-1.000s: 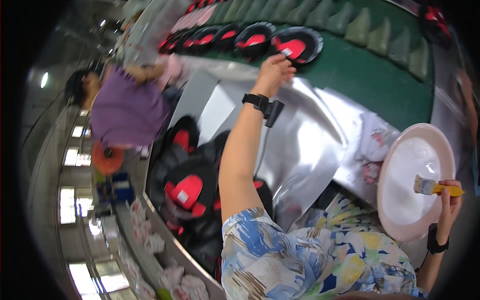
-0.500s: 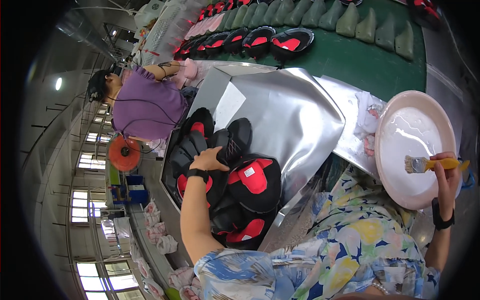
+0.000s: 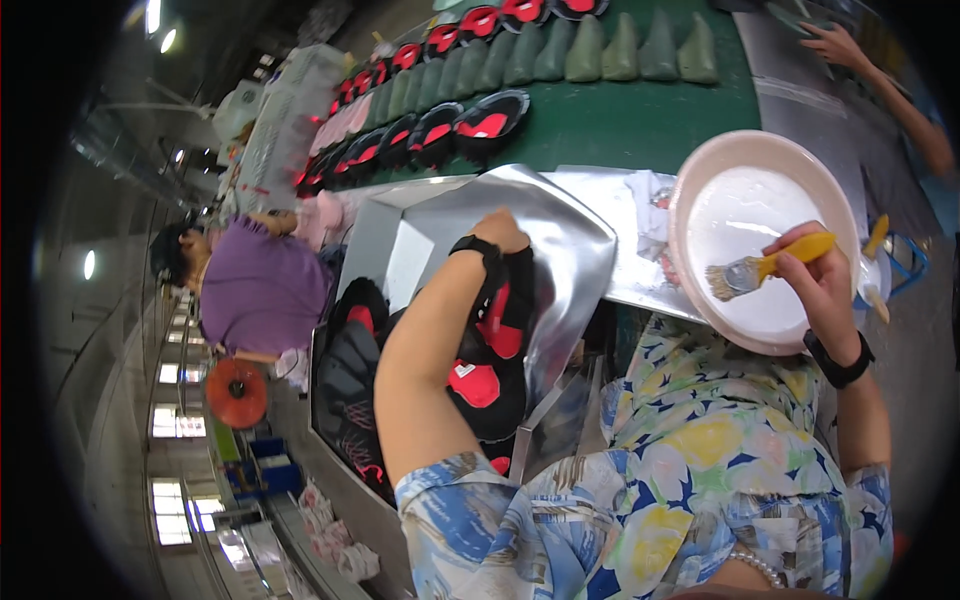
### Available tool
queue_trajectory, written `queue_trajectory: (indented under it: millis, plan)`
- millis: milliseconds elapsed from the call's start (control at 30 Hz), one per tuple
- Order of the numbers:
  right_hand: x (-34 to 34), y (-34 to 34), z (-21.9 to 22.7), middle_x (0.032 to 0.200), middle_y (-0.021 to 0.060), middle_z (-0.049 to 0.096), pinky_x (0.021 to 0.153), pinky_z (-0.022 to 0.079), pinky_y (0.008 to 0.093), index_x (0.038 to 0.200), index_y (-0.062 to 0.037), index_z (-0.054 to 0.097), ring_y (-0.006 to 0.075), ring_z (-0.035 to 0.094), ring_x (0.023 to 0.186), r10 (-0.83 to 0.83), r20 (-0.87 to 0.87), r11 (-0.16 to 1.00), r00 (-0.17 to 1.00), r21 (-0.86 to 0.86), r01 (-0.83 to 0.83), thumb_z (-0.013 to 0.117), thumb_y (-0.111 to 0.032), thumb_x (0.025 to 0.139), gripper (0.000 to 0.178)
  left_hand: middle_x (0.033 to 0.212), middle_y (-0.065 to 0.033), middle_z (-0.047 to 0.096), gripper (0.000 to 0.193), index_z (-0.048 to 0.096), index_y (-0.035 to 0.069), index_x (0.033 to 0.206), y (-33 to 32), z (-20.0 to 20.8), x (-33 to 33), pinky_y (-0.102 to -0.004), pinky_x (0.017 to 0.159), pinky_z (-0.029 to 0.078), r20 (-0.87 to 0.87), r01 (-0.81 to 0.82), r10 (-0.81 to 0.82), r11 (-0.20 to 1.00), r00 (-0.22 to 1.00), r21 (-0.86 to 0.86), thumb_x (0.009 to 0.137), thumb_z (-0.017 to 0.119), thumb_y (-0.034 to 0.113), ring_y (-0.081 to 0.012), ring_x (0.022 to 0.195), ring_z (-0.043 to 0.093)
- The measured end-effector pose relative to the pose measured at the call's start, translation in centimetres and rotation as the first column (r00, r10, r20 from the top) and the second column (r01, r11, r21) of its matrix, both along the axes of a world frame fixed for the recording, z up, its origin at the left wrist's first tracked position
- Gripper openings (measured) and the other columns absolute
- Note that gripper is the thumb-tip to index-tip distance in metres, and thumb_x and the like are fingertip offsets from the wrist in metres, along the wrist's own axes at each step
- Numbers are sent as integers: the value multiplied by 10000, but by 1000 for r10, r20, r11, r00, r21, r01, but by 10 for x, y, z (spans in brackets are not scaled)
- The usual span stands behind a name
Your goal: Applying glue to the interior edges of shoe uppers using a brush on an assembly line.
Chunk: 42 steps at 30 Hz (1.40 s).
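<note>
Brush [image 3: 768,266], gripped in the right hand [image 3: 825,290], angles its bristles over the white liquid [image 3: 750,210] in the pale basin [image 3: 740,152]; keeping it inside the rim would catch drips. The left hand [image 3: 502,232] is closed on the end of a black-and-red shoe upper [image 3: 503,325] above the metal tray [image 3: 565,220]; a light edge hold should avoid creasing. Green lasts [image 3: 586,50] line the desk [image 3: 620,125] beyond.

Yellow-handled brush [image 3: 758,271], pale pink basin [image 3: 765,150]

the green tabletop [image 3: 620,122] bears a row of green lasts [image 3: 584,52] between rows of black-red shoe uppers [image 3: 490,122].
</note>
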State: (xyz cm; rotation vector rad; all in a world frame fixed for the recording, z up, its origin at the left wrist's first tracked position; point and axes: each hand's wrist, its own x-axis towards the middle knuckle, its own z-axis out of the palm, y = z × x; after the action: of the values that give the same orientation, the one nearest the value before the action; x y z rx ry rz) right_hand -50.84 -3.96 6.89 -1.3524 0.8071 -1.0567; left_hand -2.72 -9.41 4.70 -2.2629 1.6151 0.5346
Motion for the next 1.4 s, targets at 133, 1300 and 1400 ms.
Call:
queue_trajectory:
  millis: [133, 1300, 1400]
  plan:
    - [-13, 7, -3, 1068, 85, 640, 876, 564, 272, 1114, -5, 584, 157, 663, 1024, -35, -86, 999, 996, -4, 35, 634, -55, 991, 141, 1142, -321, 687, 499, 589, -119, 1233, -22, -23, -33, -442, 815, 605, -104, 30, -31, 999, 994, -13, 814, 594, 151, -436, 895, 739]
    - [-23, -62, -12, 890, 191, 706, 756, 530, 443, 1065, -15, 633, 382, 694, 846, -22, -680, 888, 733, -350, -298, 693, -186, 920, 232, 1287, -107, 674, 481, 563, 16, 1408, 71, 62, 8, -349, 948, 535, -583, -95, -141, 930, 800, -355, 932, 631, 28, -185, 1089, 671]
    - [-33, -78, 10, 858, 148, 691, 739, 517, 366, 1056, -22, 635, 298, 678, 785, -226, -540, 834, 811, -537, -125, 682, -221, 950, 230, 1260, -69, 670, 501, 542, 25, 1421, 47, 67, -22, -360, 923, 541, -711, -153, -264, 872, 652, -465, 983, 705, 205, -199, 1060, 668]
